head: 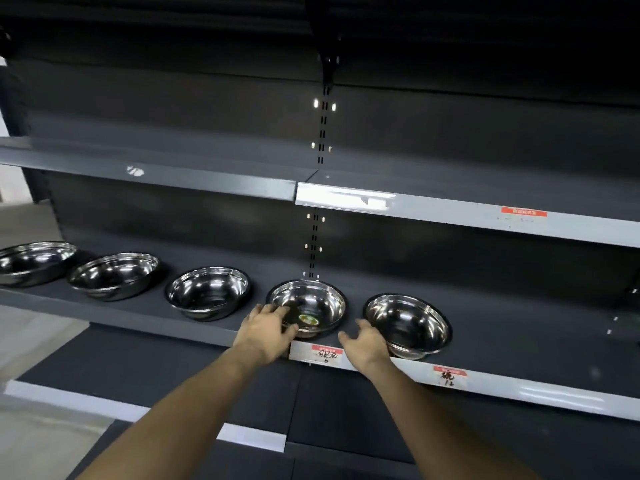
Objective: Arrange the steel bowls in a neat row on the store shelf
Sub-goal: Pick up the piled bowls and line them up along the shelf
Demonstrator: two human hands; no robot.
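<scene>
bowls stand in a row near the shelf (194,329) front edge. left hand (266,332) grips the fourth bowl (311,303) by its rim, nudging it into line; right hand (367,342) lies relaxed, touching the fifth bowl (412,323), which likely needs straightening next.

Leftmost bowl (33,261) cut by frame edge (handwritten labels (325,355) illegible).

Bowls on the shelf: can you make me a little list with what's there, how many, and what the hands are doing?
place: dark store shelf
bowls: five shiny steel bowls in a row, all upright
bowl with sticker: fourth from the left, green sticker inside
left hand: fingers curled over the near left rim of the sticker bowl
right hand: open, beside the last bowl, touch unclear
price tags: two red-and-white labels on the shelf edge
shelf above: no bowls
</scene>
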